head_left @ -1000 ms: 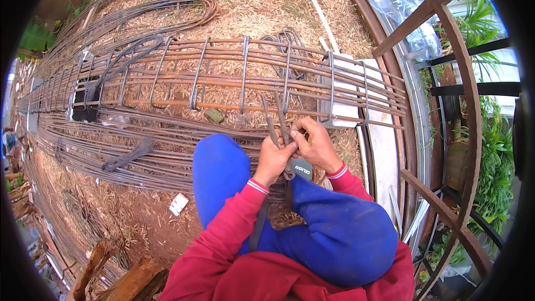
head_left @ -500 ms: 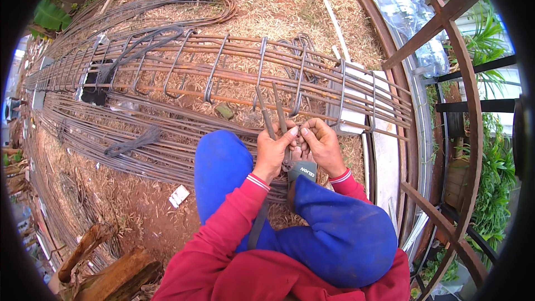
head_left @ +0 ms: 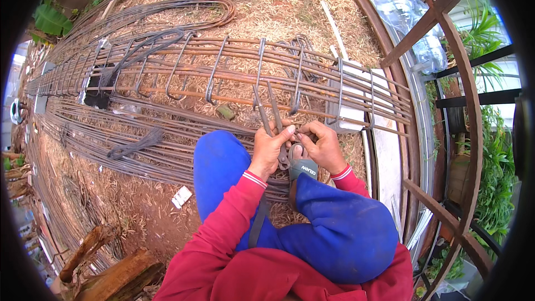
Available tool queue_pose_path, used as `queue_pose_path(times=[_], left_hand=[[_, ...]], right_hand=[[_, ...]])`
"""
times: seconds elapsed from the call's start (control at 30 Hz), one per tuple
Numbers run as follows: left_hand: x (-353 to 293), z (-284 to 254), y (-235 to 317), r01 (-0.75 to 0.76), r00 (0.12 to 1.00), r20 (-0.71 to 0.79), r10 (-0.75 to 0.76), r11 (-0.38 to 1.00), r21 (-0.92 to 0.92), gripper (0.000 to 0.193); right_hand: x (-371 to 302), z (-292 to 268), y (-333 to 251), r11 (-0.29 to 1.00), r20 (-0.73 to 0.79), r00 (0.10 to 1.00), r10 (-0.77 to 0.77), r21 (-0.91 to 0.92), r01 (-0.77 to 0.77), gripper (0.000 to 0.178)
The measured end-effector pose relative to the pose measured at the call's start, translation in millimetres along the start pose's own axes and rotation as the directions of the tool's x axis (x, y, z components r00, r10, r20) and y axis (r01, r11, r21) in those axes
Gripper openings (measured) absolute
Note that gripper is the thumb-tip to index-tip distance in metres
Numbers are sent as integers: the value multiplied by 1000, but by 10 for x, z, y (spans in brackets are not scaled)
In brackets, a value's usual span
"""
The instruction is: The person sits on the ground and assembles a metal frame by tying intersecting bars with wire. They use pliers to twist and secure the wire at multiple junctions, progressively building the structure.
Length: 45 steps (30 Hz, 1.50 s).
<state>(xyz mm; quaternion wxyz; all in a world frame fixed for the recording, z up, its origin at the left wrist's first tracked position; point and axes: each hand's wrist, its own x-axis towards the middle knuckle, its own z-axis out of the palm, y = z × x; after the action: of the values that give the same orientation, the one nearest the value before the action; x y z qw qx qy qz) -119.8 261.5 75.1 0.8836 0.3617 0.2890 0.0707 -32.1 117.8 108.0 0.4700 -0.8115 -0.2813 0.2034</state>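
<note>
My left hand (head_left: 267, 149) is closed around a pair of pincers (head_left: 263, 116). Their two long handles point away from me, slightly spread, and the jaw end shows below my fingers. My right hand (head_left: 324, 146) is close beside it, thumb and forefinger pinched together near my left thumb tip. Whatever it pinches is too small to make out. Both hands are over my sandalled foot (head_left: 302, 168), just on the near side of a long rebar cage (head_left: 251, 75) with square stirrups.
Loose rebar rods (head_left: 167, 161) run along the cage's near side, with a bundle of tie wire (head_left: 136, 144) on them. A pale block (head_left: 346, 97) supports the cage's right end. Metal framing (head_left: 473, 100) stands at right; cut logs (head_left: 120, 276) lie lower left.
Both hands have shifted slightly, and the pincers' handles have moved a little left and nearer me. More of the jaw end shows beside the sandal. My right fingers stay pinched.
</note>
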Motion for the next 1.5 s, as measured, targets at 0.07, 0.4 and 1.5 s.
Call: queue_pose_path(times=[0.07, 0.4, 1.5], left_hand=[[-5, 19, 3, -16, 1000, -13, 17, 999, 41, 27], [-34, -7, 39, -23, 1000, -16, 27, 976, 215, 33], [-20, -56, 138, -133, 990, 8, 138, 936, 324, 28]], right_hand=[[1, -5, -25, 988, -19, 994, -104, -113, 101, 8], [-43, -15, -54, 996, -72, 995, -70, -55, 66, 9], [-74, -147, -64, 545, 325, 850, 415, 659, -518, 11]])
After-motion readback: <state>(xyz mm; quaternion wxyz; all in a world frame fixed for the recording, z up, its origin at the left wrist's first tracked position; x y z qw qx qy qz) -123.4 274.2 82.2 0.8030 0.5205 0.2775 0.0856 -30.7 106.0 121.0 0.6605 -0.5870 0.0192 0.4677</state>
